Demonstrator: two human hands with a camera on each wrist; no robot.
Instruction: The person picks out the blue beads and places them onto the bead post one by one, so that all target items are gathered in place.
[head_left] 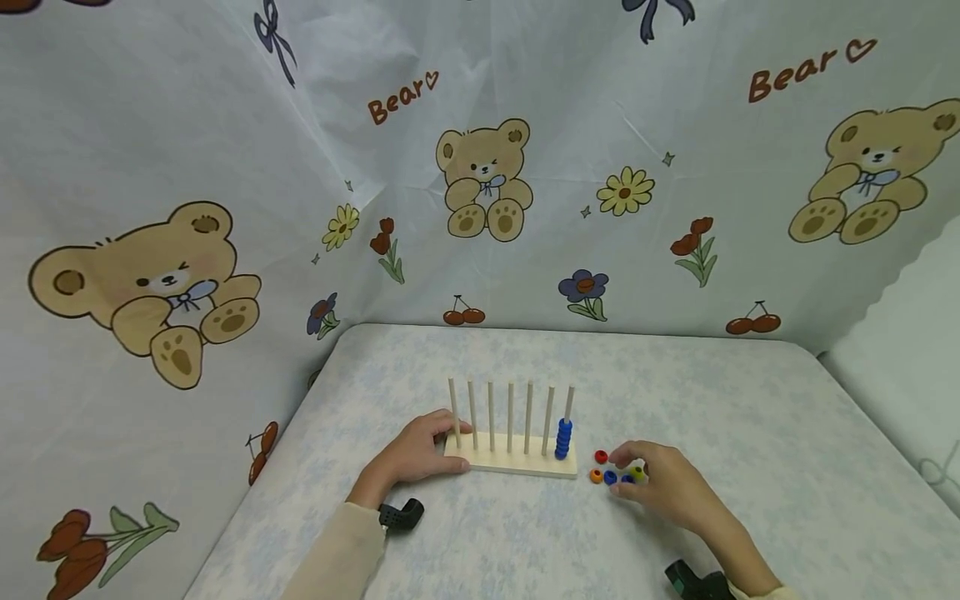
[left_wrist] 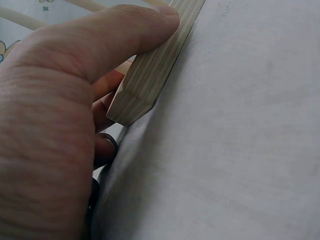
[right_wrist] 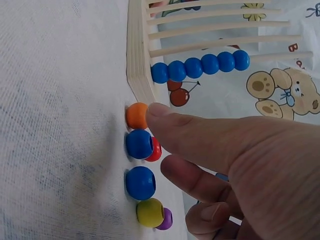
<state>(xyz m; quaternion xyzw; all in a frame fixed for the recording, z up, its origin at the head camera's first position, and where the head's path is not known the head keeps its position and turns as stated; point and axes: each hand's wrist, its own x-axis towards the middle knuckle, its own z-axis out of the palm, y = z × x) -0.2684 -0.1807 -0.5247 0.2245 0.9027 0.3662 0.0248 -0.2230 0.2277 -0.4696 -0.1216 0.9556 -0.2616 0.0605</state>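
Note:
A pale wooden peg rack [head_left: 510, 461] with several upright rods stands mid-table. My left hand [head_left: 417, 450] grips its left end, thumb along the front edge of the base and fingers behind. Blue beads [head_left: 562, 440] are stacked on the rightmost rod. Just right of the rack, my right hand [head_left: 663, 483] hovers low over loose beads, thumb and fingers apart with nothing between them. Among these lie an orange bead [right_wrist: 137, 115], a red bead [head_left: 601, 457], two blue beads [right_wrist: 140, 183], a yellow bead [right_wrist: 150, 212] and a purple bead [right_wrist: 167, 220], partly hidden behind the yellow one.
The rack and beads rest on a table [head_left: 637, 383] with a pale mottled cover. Behind it and at the left hangs a white cloth [head_left: 555, 75] printed with bears and flowers. A thin pale cord [head_left: 937, 471] shows at the far right.

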